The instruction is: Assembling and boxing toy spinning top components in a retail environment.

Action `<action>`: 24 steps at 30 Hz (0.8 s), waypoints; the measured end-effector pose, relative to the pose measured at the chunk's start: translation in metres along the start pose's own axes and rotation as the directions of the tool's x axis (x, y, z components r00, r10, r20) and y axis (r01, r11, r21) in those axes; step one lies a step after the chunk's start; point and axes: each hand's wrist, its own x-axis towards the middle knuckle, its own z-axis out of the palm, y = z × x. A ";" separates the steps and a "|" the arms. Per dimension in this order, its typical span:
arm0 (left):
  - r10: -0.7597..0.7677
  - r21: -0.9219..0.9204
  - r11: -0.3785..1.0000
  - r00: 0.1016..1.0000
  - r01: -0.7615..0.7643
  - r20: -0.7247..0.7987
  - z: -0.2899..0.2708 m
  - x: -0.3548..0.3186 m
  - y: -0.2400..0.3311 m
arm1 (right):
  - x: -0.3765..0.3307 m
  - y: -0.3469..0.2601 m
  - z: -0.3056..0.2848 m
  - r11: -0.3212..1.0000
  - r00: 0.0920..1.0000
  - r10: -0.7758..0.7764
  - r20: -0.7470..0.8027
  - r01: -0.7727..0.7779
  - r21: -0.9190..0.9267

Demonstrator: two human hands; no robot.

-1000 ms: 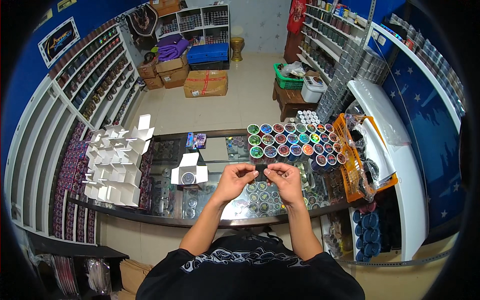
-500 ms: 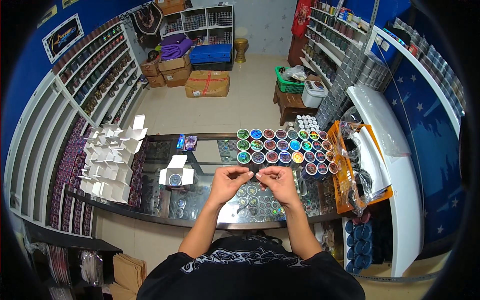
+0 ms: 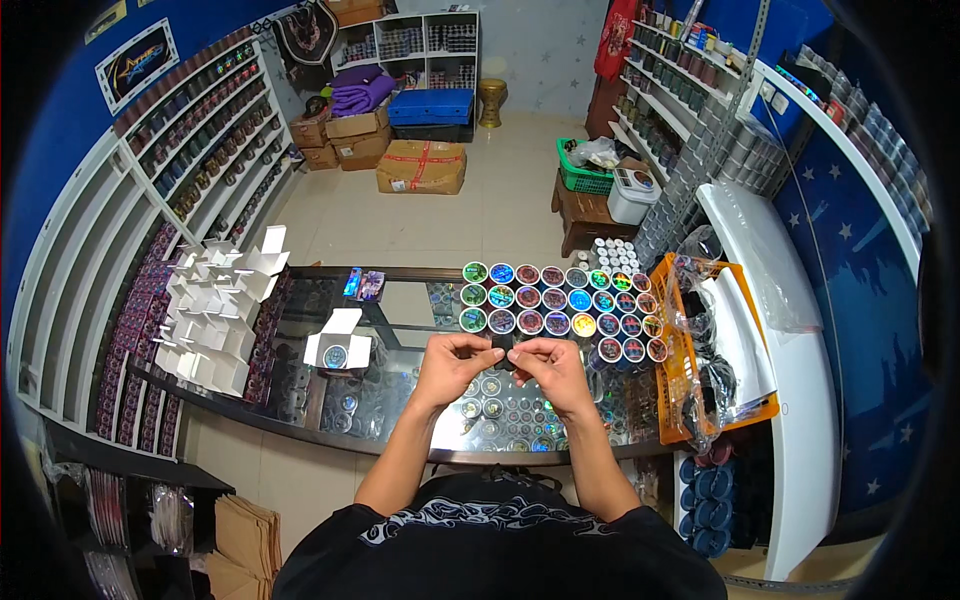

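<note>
The fingers of the left hand [image 3: 447, 370] and right hand [image 3: 556, 372] were closed in a pinch on a small black piece [image 3: 503, 344], held between them above the glass-topped display counter [image 3: 390, 388]. Rows of round-topped canisters [image 3: 528, 297] stood just beyond the fingers, an open white carton [image 3: 341, 323] sat to their left, and an orange plastic basket [image 3: 758, 411] to their right.

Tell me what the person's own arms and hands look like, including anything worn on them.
The left hand and right hand are bare, with no gloves, rings, watch or bracelet that I can see. Both forearms are uncovered up to the short, plain black sleeves of a black shirt, which has a pale, swirling flame-like print across the chest.
</note>
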 end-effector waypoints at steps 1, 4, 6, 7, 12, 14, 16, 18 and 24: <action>-0.008 -0.010 1.000 1.000 0.008 0.000 0.001 0.000 0.001 | 0.000 0.000 -0.001 1.000 1.000 0.000 -0.001 0.000 0.001; -0.032 -0.036 0.999 0.999 0.032 0.016 0.005 0.002 0.002 | 0.003 0.002 -0.005 1.000 1.000 -0.014 -0.012 0.014 -0.010; -0.047 -0.052 0.997 0.998 0.048 0.031 0.006 0.004 0.002 | 0.003 0.004 -0.008 1.000 0.999 -0.029 -0.020 0.029 -0.011; -0.046 -0.062 0.997 0.998 0.049 0.038 0.005 0.004 0.000 | 0.004 0.004 -0.008 1.000 0.999 -0.030 -0.023 0.030 -0.010; -0.038 -0.094 0.995 0.996 0.045 0.079 0.004 0.010 -0.002 | 0.007 0.001 -0.011 1.000 0.999 -0.004 -0.039 0.004 0.005; -0.085 -0.133 0.987 0.993 0.095 0.077 0.003 0.012 -0.003 | 0.007 0.000 -0.012 1.000 0.999 -0.003 -0.040 0.003 0.004; -0.084 -0.143 0.985 0.992 0.097 0.093 0.003 0.014 -0.005 | 0.009 0.002 -0.013 1.000 0.999 -0.013 -0.046 0.012 -0.008; -0.080 -0.155 0.983 0.992 0.095 0.098 0.003 0.015 -0.007 | 0.008 0.002 -0.014 1.000 0.999 -0.008 -0.048 0.007 -0.014; -0.070 -0.133 0.988 0.994 0.081 0.084 -0.004 0.017 -0.008 | 0.011 -0.010 -0.050 0.947 0.972 -0.151 -0.177 0.091 -0.308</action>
